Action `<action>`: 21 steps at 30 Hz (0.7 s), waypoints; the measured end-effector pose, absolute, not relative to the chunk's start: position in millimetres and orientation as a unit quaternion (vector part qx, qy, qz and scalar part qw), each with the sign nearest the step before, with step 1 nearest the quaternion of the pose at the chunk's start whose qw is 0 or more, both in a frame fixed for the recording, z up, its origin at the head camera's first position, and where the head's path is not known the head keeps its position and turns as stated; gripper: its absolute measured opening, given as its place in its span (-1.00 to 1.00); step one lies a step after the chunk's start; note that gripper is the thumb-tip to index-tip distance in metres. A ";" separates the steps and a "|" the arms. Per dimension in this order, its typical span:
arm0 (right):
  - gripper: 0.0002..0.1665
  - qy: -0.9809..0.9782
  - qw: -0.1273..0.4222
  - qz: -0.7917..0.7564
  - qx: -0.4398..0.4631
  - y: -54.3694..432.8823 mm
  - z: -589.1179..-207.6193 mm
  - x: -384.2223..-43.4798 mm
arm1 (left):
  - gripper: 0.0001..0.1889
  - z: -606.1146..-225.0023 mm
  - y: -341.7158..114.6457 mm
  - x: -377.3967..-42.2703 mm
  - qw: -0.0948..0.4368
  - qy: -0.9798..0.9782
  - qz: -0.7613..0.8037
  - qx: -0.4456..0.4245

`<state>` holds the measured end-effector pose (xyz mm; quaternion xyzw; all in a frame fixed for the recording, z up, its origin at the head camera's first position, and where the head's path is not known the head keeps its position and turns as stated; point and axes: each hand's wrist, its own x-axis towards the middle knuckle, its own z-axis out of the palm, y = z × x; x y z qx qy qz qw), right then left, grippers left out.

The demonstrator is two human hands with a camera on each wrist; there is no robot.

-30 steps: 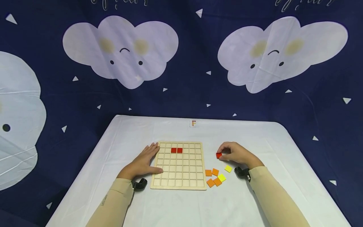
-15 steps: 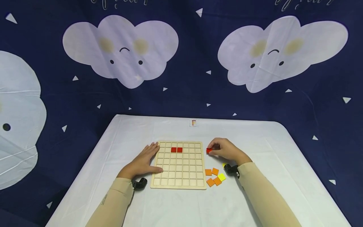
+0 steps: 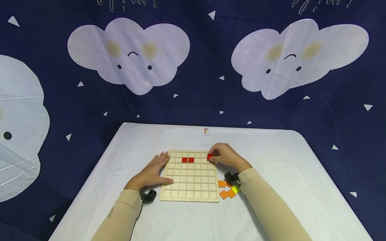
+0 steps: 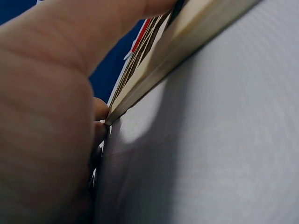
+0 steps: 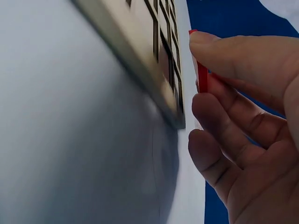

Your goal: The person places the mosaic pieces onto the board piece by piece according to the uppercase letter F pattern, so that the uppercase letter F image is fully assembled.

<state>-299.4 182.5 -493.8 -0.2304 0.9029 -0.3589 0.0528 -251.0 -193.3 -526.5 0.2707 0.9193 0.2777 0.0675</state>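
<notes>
A wooden grid board (image 3: 190,177) lies on the white table, with two red square tiles (image 3: 188,160) side by side in its upper rows. My left hand (image 3: 152,170) rests along the board's left edge, fingers straight and thumb over the rim; the left wrist view shows the thumb (image 4: 107,28) close above the edge. My right hand (image 3: 227,155) pinches another red tile (image 3: 209,156) over the board's upper right corner. In the right wrist view this red tile (image 5: 202,77) stands on edge between thumb and fingers, apart from the board.
Several orange tiles (image 3: 223,194) and a yellow tile (image 3: 235,189) lie right of the board, partly under the right wrist camera (image 3: 231,177). A small printed grid card (image 3: 206,131) lies near the table's far edge. A dark blue cloud-patterned cloth (image 3: 208,67) hangs behind.
My right hand has carried the red tile leftward from beside the board to over its upper right corner. A yellow tile is now hidden by the right arm. My left hand has stayed put.
</notes>
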 end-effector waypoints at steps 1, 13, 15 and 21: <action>-0.78 0.904 0.055 -0.356 -0.232 178.7 -493.8 -300.0 | 0.29 -526.5 -193.3 -250.8 0.068 0.919 0.278 0.270; -0.79 0.906 0.060 -0.321 -0.270 152.5 -496.4 -305.4 | 0.30 -526.3 -193.7 -251.8 0.070 0.920 0.274 0.272; -0.79 0.904 0.061 -0.322 -0.275 149.7 -496.5 -305.3 | 0.29 -525.8 -193.5 -251.7 0.070 0.919 0.276 0.272; -0.79 0.903 0.066 -0.322 -0.277 141.2 -497.5 -304.4 | 0.29 -525.6 -193.3 -251.0 0.072 0.919 0.278 0.271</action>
